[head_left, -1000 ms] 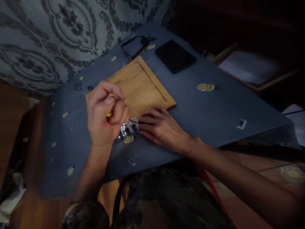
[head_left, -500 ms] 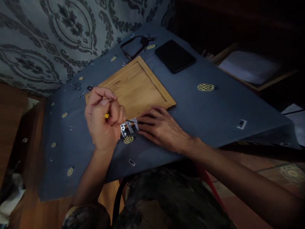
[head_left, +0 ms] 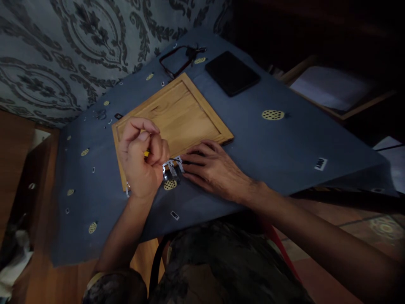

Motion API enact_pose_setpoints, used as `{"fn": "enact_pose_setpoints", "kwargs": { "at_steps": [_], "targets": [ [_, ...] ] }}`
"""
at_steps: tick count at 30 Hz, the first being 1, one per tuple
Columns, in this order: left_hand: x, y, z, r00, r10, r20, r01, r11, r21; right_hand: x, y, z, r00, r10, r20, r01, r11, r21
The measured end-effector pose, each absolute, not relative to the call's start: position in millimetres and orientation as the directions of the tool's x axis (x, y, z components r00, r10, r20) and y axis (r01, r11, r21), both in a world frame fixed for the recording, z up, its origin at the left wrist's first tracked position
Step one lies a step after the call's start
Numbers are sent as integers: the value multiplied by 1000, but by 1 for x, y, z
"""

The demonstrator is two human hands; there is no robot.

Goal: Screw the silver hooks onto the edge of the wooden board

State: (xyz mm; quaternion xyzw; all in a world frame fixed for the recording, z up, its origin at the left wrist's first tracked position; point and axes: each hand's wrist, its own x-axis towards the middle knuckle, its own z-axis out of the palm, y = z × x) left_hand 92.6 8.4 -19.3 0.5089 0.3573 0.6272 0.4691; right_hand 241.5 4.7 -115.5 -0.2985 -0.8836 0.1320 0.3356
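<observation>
Just left of the middle of the frame, our left hand (head_left: 139, 156) has its grip curled together and clamped on a yellow-handled tool (head_left: 147, 154); only a scrap of yellow shows between the fingers. From the right side of this fist, we see a thin dark shaft (head_left: 174, 159) running out to a silver hinge (head_left: 172, 167) near the centre. The hinge sits at the lower edge of a wooden panel (head_left: 186, 116), which lies tilted across the middle of the frame on the desk (head_left: 253, 156). Our right hand (head_left: 215, 171) rests right of the hinge, palm down, its fingers stretched toward the left across the panel's lower edge. The fingertips are at the hinge, but the thumb is hidden, so we cannot tell whether this grip pinches anything.

Under the left wrist, at the panel's bottom left corner, we make out another small metal piece (head_left: 127, 190), mostly covered by the hand. Above the panel, toward the top of the frame, lie dark-rimmed glasses (head_left: 183, 69), and to their right a flat black tablet (head_left: 232, 73). A blue cloth with yellow pineapples covers the desk, and a patterned grey curtain (head_left: 91, 33) fills the upper left.
</observation>
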Motion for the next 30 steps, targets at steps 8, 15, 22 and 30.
{"fn": "enact_pose_setpoints", "kwargs": {
  "at_steps": [8, 15, 22, 30],
  "targets": [
    [95, 9, -18, -47, 949, 313, -213, -316, 925, 240, 6, -118, -597, 609, 522, 450, 793, -411],
    [95, 15, -23, 5, 929, 370, -254, -356, 899, 241, 6, -118, -603, 605, 520, 453, 796, -400],
    [95, 22, -22, 153, 915, 373, -288, -320, 903, 241, 4, -118, -598, 611, 519, 459, 792, -402],
    [91, 25, -20, 217, 916, 337, -290, -269, 919, 242, 5, -116, -596, 622, 508, 462, 783, -417]
  ]
}}
